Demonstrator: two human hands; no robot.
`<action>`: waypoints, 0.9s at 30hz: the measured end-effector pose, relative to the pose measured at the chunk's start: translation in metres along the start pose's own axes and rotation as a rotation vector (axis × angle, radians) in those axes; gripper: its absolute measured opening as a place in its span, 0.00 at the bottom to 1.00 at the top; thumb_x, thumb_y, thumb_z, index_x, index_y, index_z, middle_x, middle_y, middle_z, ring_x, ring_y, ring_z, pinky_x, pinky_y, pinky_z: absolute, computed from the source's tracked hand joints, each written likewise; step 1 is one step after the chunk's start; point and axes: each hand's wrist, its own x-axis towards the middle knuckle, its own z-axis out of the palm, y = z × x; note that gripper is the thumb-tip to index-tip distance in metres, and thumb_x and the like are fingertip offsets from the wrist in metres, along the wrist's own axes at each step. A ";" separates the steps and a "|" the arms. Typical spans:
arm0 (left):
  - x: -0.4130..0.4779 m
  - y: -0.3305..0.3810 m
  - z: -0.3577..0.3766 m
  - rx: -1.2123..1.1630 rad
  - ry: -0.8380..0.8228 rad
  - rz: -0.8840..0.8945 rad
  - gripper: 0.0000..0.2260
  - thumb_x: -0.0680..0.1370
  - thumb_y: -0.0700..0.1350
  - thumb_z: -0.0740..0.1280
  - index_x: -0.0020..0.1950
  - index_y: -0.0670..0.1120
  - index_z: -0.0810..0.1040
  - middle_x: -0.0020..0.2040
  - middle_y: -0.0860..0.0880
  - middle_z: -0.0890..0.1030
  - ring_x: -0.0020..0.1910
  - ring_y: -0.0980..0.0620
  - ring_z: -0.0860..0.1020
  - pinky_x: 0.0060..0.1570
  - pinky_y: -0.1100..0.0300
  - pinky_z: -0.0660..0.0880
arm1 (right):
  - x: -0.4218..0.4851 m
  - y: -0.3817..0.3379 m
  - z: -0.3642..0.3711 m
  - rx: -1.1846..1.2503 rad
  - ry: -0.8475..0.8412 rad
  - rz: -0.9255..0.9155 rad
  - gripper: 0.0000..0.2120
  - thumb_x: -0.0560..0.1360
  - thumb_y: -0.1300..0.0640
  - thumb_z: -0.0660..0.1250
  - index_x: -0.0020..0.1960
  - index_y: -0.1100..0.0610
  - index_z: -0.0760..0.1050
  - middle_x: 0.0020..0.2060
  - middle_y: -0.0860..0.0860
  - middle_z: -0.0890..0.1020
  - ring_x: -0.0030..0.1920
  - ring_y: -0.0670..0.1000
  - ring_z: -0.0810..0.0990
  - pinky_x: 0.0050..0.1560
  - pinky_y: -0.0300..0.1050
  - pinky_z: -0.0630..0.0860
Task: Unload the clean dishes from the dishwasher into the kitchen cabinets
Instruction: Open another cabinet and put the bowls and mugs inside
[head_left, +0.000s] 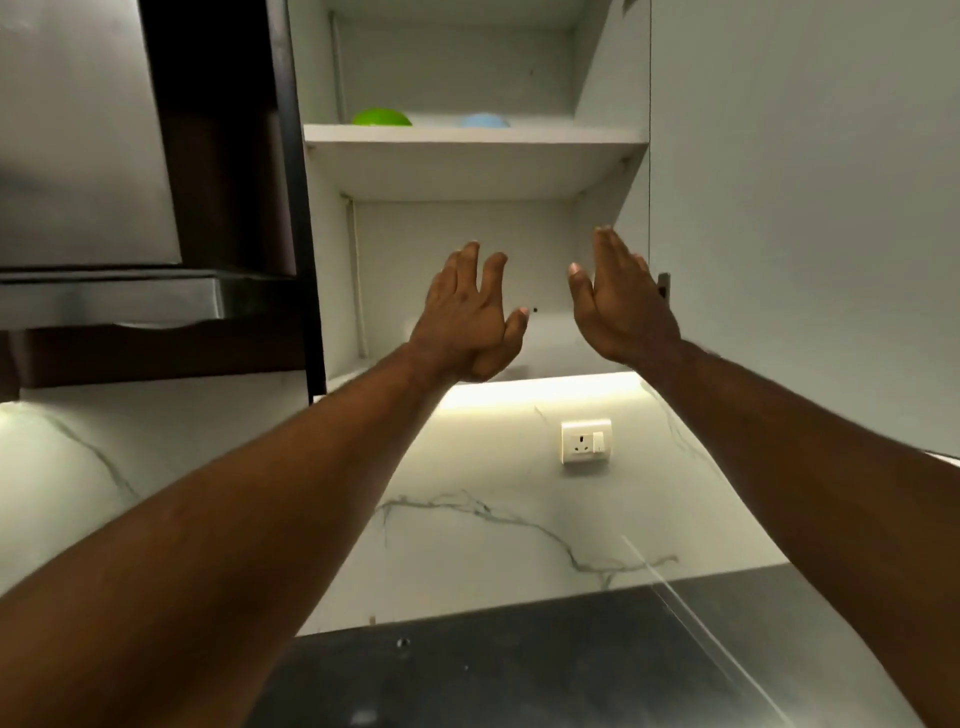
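I look up into an open white wall cabinet (467, 143). On its upper shelf sit a green bowl (382, 117) at the left and a light blue bowl (484, 121) to its right, only their tops showing. Both arms are raised in front of the lower compartment. My left hand (470, 317) is open with fingers spread and holds nothing. My right hand (618, 299) is open too, palm turned inward, about a hand's width to the right. The floor of the lower compartment is hidden from this angle.
The open cabinet door (805, 208) stands at the right, its handle (663, 286) just behind my right hand. A steel chimney hood (88, 156) with dark trim fills the left. Below are a lit marble backsplash, a wall socket (586, 440) and a dark countertop (519, 670).
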 end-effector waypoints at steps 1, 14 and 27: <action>-0.005 0.001 0.006 -0.009 -0.010 0.003 0.30 0.82 0.57 0.54 0.80 0.45 0.50 0.80 0.39 0.47 0.79 0.40 0.45 0.76 0.47 0.47 | -0.008 0.002 0.000 -0.005 0.000 0.009 0.29 0.84 0.46 0.49 0.78 0.62 0.51 0.78 0.57 0.56 0.78 0.54 0.53 0.76 0.49 0.46; -0.137 0.039 0.110 -0.176 -0.237 0.128 0.31 0.82 0.58 0.52 0.79 0.44 0.49 0.80 0.41 0.44 0.79 0.41 0.43 0.76 0.50 0.43 | -0.184 0.031 0.008 -0.172 -0.110 0.201 0.28 0.83 0.49 0.50 0.78 0.62 0.53 0.77 0.56 0.58 0.78 0.53 0.55 0.78 0.47 0.48; -0.268 0.104 0.162 -0.463 -0.486 0.337 0.32 0.81 0.57 0.57 0.79 0.46 0.49 0.80 0.43 0.43 0.79 0.42 0.42 0.76 0.50 0.40 | -0.380 0.029 -0.039 -0.367 -0.343 0.485 0.31 0.80 0.48 0.50 0.77 0.64 0.55 0.77 0.59 0.59 0.77 0.55 0.55 0.77 0.49 0.48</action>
